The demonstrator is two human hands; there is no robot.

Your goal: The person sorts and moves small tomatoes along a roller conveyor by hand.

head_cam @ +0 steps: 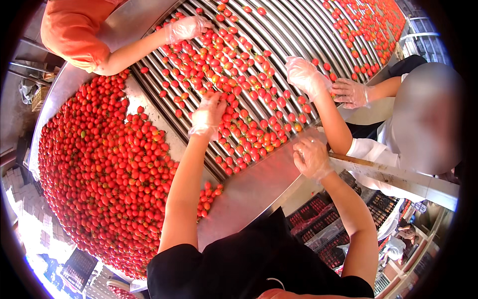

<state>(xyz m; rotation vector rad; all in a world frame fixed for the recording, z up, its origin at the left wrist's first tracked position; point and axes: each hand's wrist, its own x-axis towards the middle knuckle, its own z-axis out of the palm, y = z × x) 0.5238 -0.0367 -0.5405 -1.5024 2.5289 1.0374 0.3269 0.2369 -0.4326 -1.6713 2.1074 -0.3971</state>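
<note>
My left hand (pixel 208 115), in a clear plastic glove, reaches over the metal roller conveyor (pixel 283 41). Its fingertips are down among small red tomatoes (pixel 257 144) spread across the rollers; whether it grips one is hidden. Gloved as well, my right hand (pixel 312 159) is over the conveyor's smooth metal side rim (pixel 257 187). Its fingers are curled and a ring shows on one; the palm is hidden, so I cannot tell if anything is inside. A few of the tomatoes near my hands look orange, and some carry green stem ends.
A large heap of tomatoes (pixel 108 175) fills the metal tray at left. Across the conveyor, a co-worker's gloved hand (pixel 188 29) touches tomatoes. Another co-worker's gloved hands (pixel 308 76) are at right, near a metal beam (pixel 392 177). Dark crates (pixel 317 216) stand below.
</note>
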